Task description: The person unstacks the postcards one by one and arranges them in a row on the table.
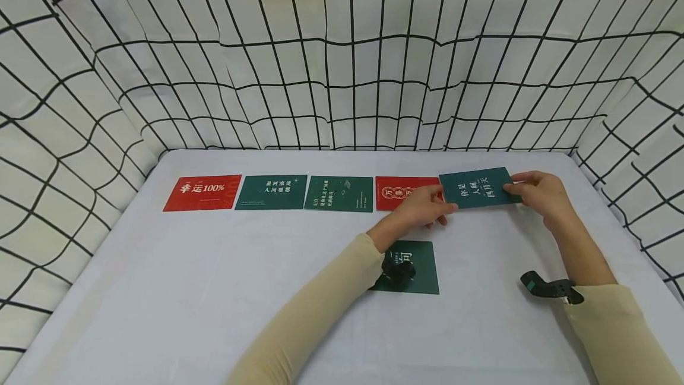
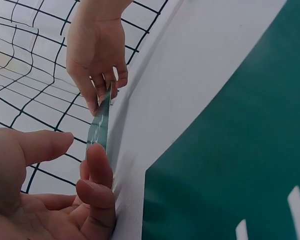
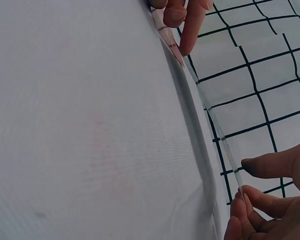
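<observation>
At the right end of a row of cards, a dark green card (image 1: 477,188) with white Chinese characters is tilted, its right end raised off the table. My right hand (image 1: 542,195) pinches that right end, thumb on top and fingers beneath, as the right wrist view shows along the card's thin edge (image 3: 229,150). My left hand (image 1: 422,207) is at the card's left end, fingertips right at its lower corner. In the left wrist view its thumb (image 2: 50,146) stands apart from the fingers. Under this hand lies a red card (image 1: 386,185), partly covered.
Farther left in the row lie a green card (image 1: 339,195), another green card (image 1: 271,193) and a red card (image 1: 202,193). Nearer me, one more green card (image 1: 424,272) is partly hidden by my left sleeve. Black netting surrounds the white table (image 1: 160,290).
</observation>
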Demonstrator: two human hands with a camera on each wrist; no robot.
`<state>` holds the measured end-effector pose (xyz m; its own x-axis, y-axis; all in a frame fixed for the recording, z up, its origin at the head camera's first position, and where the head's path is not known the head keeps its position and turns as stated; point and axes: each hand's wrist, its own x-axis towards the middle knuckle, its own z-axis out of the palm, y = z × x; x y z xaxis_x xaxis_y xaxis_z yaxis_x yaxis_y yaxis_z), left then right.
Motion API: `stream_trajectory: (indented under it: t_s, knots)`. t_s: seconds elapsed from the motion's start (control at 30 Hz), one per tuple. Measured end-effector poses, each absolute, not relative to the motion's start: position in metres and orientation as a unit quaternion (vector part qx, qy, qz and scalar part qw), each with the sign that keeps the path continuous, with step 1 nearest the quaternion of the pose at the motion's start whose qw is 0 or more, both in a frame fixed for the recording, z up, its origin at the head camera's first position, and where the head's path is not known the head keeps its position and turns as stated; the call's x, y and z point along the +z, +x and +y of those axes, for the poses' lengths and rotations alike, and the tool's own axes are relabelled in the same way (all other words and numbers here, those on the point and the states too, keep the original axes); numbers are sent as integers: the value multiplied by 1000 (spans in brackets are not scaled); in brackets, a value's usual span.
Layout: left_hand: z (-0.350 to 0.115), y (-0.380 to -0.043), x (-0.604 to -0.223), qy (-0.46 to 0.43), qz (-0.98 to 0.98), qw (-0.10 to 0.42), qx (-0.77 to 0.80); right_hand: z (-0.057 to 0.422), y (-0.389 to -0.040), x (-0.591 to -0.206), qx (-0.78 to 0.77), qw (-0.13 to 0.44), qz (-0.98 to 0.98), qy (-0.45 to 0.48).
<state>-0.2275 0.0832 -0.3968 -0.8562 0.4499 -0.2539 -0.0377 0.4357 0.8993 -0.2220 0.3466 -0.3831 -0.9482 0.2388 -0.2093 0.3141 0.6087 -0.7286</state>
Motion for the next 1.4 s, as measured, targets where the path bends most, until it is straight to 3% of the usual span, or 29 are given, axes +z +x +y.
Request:
stream_trajectory:
  t_s: [0.73,1.13,1.4]
  knots:
    - [83,-235,-403,145,812,241,511,347,-222,-383,-342,89,926,135]
    - [82,-232,-405,150,799,242,529,347,-222,-386,-339,83,926,144]
    - [75,-228,-405,168,759,237,583,345,-220,-385,-341,39,932,111]
